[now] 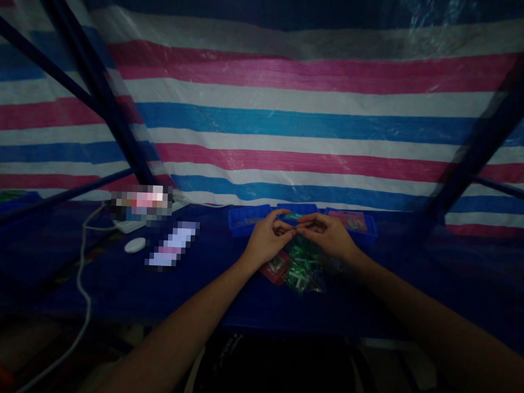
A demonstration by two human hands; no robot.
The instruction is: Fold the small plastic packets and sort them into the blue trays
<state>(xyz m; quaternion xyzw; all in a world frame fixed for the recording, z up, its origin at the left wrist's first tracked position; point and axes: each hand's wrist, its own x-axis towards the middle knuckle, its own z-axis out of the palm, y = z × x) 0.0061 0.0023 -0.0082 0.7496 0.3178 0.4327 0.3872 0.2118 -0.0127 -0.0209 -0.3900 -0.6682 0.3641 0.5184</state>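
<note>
My left hand (266, 238) and my right hand (328, 237) meet above the blue table, fingertips pinched close together. Whatever they hold between them is too small and dark to make out. Just below lie several clear plastic bags with green contents (301, 270). A red packet (276, 268) is partly under my left hand, beside the green bags. Behind my hands stand three shallow blue bins: the left bin (239, 221), the middle bin (304, 208), partly hidden by my fingers, and the right bin (371, 229), which holds reddish packets (350, 220).
On the left of the blue table (215, 275) lie a blurred-out phone-like object (173, 245), a white oval object (135, 245) and a white power strip (133, 221) with a cable (81, 270). Dark blue frame posts (111, 114) flank a striped plastic sheet (291, 122).
</note>
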